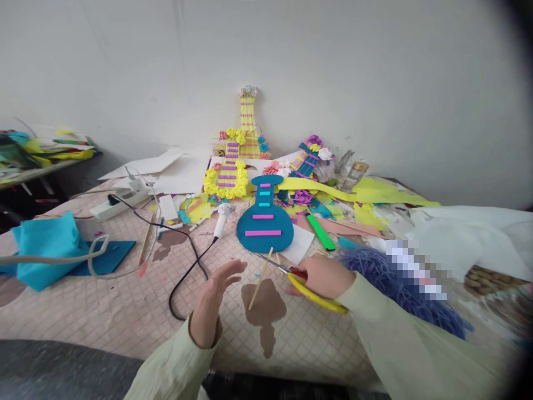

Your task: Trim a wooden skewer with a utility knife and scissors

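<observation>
My right hand is closed round a pair of scissors with yellow and red handles, the blades pointing left. A thin wooden stick lies slanted beside the blade tips; I cannot tell whether they touch. My left hand hovers left of the stick with its fingers stretched out and nothing in them. Just beyond both hands lies a dark blue guitar-shaped cutout with purple and light blue strips across it. A green utility knife rests to the right of the cutout.
A white glue gun with a black cord lies at left, near a power strip. Decorated instrument shapes lean at the back. Blue shredded strands and white plastic cover the right. Turquoise fabric lies far left.
</observation>
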{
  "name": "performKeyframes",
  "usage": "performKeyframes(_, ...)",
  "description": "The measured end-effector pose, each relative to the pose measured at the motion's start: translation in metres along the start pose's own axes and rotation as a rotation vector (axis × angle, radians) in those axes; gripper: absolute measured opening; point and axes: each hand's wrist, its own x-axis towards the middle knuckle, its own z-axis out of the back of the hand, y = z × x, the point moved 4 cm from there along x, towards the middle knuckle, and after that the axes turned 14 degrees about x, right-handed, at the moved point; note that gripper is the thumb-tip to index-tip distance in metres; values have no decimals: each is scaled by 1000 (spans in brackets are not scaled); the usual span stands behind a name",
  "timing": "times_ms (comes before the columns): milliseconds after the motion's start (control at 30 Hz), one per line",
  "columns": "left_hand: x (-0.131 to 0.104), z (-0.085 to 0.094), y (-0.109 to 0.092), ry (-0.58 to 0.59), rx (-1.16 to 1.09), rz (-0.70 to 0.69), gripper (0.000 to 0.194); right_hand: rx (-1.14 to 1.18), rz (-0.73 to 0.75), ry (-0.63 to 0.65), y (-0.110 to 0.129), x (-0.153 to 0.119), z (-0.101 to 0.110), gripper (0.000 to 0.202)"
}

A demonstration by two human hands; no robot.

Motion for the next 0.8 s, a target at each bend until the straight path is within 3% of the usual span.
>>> performKeyframes(233, 1, 3, 11, 34, -29, 56, 41, 44, 75, 135, 11, 21, 12, 42)
performKeyframes(367, 1, 0, 9, 50, -165, 135, 44, 155, 144, 228, 11, 31, 16, 31)
performKeyframes(467, 1, -2, 3, 93, -305, 168, 49, 250, 204, 206, 5, 31, 29, 24)
performKeyframes(567, 2, -3, -7, 175, -444, 190, 56, 318, 244, 31, -4, 20, 55, 24)
performKeyframes(700, 1, -13, -23, 271, -549, 203, 60, 424, 250, -490, 3, -29, 84, 37)
performKeyframes(733, 0, -19, -28, 285, -567, 199, 60, 463, 277, -582, 14, -46, 81, 32)
performKeyframes(800, -2, -33, -34, 292, -569, 180, 60, 574, 424, -613, 49, -75, 61, 28)
